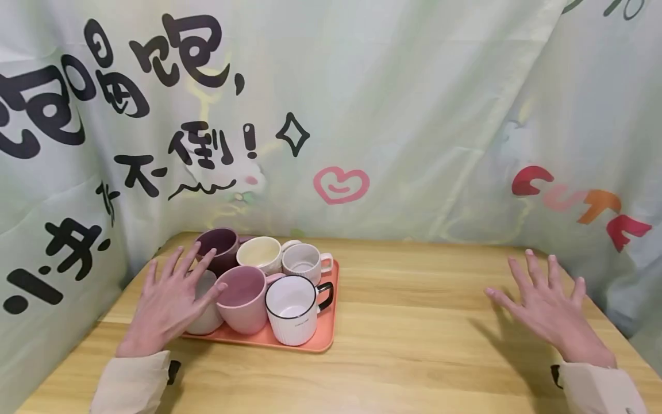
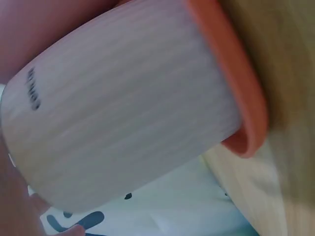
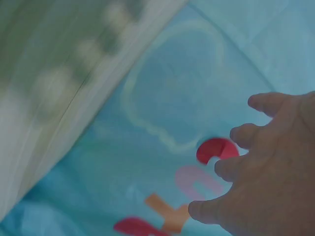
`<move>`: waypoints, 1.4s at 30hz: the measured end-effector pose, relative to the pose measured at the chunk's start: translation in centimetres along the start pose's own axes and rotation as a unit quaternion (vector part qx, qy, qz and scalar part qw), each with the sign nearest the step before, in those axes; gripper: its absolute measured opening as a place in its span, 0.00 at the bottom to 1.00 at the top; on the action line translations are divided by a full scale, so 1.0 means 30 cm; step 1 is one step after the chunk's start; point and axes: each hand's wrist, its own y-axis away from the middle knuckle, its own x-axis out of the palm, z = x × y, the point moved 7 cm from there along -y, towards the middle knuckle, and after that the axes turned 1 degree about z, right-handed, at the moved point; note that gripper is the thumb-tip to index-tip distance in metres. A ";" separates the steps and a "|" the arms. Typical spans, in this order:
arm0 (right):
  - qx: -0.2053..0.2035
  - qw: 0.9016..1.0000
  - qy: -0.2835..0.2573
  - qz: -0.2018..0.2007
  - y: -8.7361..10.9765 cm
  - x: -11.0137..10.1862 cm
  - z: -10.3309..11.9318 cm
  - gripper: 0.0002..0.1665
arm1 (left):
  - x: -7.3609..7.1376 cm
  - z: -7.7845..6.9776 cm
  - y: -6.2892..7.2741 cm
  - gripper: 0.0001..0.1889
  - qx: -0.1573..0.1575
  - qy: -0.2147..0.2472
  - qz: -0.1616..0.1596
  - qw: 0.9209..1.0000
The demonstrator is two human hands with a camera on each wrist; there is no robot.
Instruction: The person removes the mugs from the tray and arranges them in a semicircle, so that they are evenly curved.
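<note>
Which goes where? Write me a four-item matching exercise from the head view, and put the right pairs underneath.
1. white ribbed mug with black rim
2. dark purple round mug
3. cream round mug
4. right hand

A. coral-orange rectangular tray, back row, middle
B. spread above the pale wooden table
C. back row, left end
D. front row, right end

Pairs: 1-D, 2-C, 3-A, 4-B

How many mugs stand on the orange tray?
6. Back row, from left: dark purple mug, cream mug, small pale mug. Front: ribbed whitish mug, partly hidden by the left hand; pink mug; black-rimmed white mug.
</note>
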 end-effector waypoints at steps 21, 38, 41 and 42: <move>-0.086 0.955 -0.285 -0.004 -0.212 -0.050 0.316 0.27 | -0.016 0.247 0.102 0.20 -0.093 0.133 -0.035 0.986; -0.087 0.892 -0.442 0.046 -0.269 -0.062 0.398 0.24 | 0.193 0.297 0.154 0.21 -0.103 0.413 0.194 0.884; -0.090 0.881 -0.460 0.059 -0.274 -0.046 0.412 0.24 | 0.213 0.292 0.163 0.22 -0.087 0.419 0.220 0.876; -0.092 0.878 -0.466 0.064 -0.275 -0.039 0.420 0.24 | 0.218 0.292 0.168 0.23 -0.088 0.420 0.231 0.873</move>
